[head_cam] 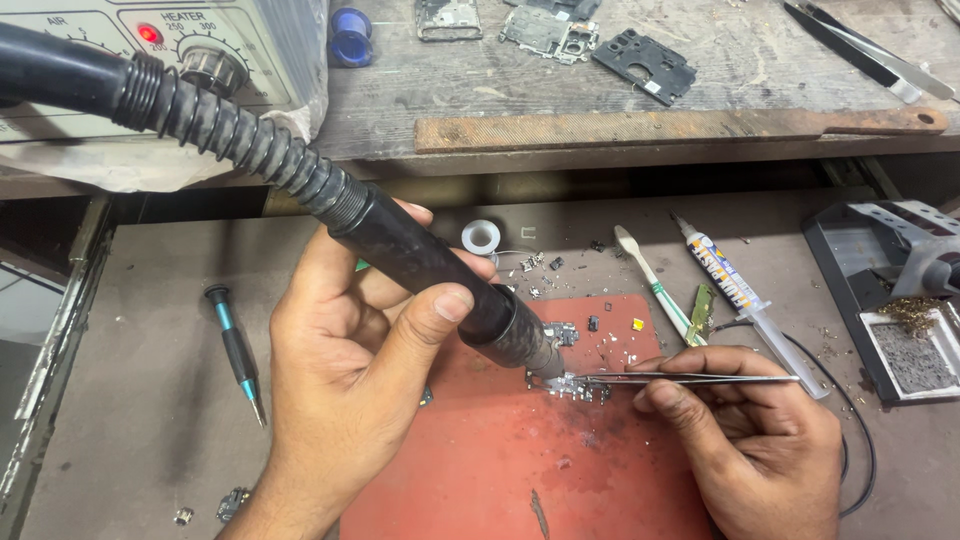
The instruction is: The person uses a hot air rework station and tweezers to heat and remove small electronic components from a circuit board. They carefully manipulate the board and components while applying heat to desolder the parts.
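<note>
Left hand (350, 370) around black hot-air wand (420, 265) — right hand (755, 430) with tweezers (690, 379) at small circuit board (575, 385) on red mat (500, 450).

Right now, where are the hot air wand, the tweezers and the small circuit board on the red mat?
hot air wand (430, 270), head view, on the black handle above the left thumb.
tweezers (690, 379), head view, mid-shaft ahead of the right hand.
small circuit board (578, 388), head view, on its silvery surface below the nozzle.
</note>
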